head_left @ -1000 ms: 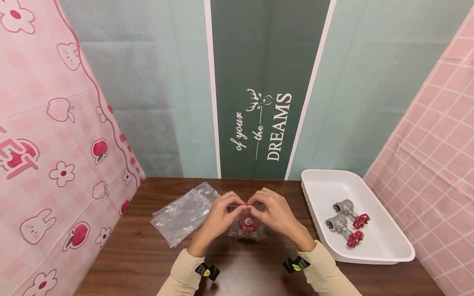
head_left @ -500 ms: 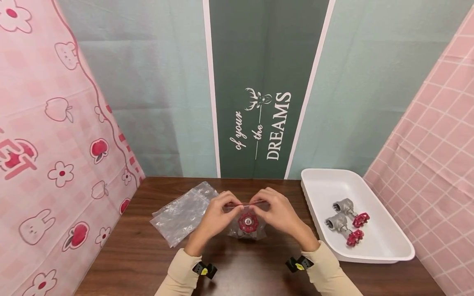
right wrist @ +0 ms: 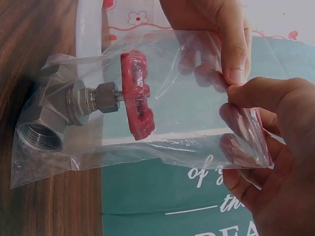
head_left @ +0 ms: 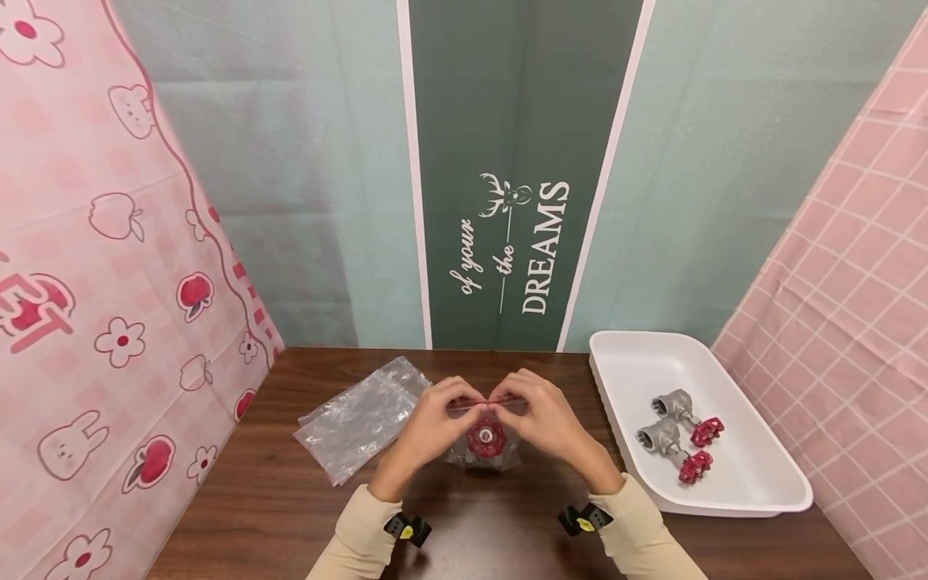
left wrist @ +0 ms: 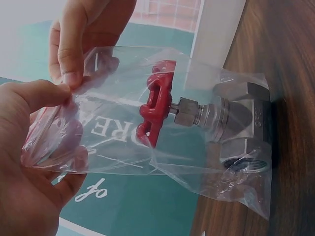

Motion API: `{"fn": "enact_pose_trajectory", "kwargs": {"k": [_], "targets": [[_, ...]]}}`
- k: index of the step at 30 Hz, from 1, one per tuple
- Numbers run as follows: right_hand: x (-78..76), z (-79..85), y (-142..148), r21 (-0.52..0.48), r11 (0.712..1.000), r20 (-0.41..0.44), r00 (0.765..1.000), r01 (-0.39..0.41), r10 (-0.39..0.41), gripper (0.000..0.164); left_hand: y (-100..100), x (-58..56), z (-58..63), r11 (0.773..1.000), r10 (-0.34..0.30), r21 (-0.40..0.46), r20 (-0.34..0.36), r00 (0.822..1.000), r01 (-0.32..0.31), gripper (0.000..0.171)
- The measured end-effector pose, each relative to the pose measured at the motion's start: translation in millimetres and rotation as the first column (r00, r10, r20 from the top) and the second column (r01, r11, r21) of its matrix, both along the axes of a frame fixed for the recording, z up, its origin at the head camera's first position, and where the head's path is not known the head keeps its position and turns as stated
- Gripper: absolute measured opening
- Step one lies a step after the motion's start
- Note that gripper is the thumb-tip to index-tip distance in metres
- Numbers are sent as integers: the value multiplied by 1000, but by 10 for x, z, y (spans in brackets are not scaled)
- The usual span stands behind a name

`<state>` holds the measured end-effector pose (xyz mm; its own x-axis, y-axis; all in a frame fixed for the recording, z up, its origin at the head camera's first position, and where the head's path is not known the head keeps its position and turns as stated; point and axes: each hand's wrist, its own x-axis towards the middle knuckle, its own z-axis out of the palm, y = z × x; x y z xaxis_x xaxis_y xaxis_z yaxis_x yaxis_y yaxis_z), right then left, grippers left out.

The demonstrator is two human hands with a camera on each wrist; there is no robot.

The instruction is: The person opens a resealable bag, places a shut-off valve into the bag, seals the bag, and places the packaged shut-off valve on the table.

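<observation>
A metal valve with a red handwheel (left wrist: 158, 104) stands upright on the table inside a clear zip bag (right wrist: 182, 113). My left hand (head_left: 429, 420) pinches the red-edged mouth of the bag between thumb and fingers. From the other side my right hand (head_left: 542, 419) pinches the same edge. Both thumbs nearly touch at the middle of the zip strip, above the handwheel. In the right wrist view the valve body (right wrist: 49, 110) rests at the bottom of the bag, its threaded port showing through the film.
A white tray (head_left: 761, 483) on the right holds two more valves (head_left: 677, 439) with red handwheels. Flat clear bags (head_left: 362, 419) lie on the dark wooden table (head_left: 239, 499) to the left. Printed cloths hang behind and at both sides.
Half a second ago the hands were slightly apart along the bag's edge; now their fingertips are together at its middle. The bagged valve has stayed in place.
</observation>
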<state>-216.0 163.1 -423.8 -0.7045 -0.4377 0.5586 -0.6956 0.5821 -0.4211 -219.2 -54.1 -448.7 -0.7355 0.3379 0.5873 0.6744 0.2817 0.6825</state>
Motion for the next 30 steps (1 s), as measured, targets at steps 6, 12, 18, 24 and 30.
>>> {"fn": "enact_pose_trajectory", "kwargs": {"k": [6,12,18,24,30], "targets": [[-3,-23,-6,-5,1000,-46,999,-10,10,15,-10,-6,-7,1000,-16,-4,7,1000,16,7],[-9,-30,-3,5,1000,-70,997,-20,20,13,-24,1,0,1000,-8,-24,-31,999,7,6],[-11,-21,17,8,1000,-20,1000,-6,6,17,-40,9,1,1000,-21,17,31,999,21,4],[-17,-18,26,-4,1000,-27,1000,-12,12,17,-38,6,8,998,-42,40,70,997,40,4],[-37,-52,33,-8,1000,-59,998,-28,28,17,-34,-4,-6,1000,-29,13,24,999,29,6]]}}
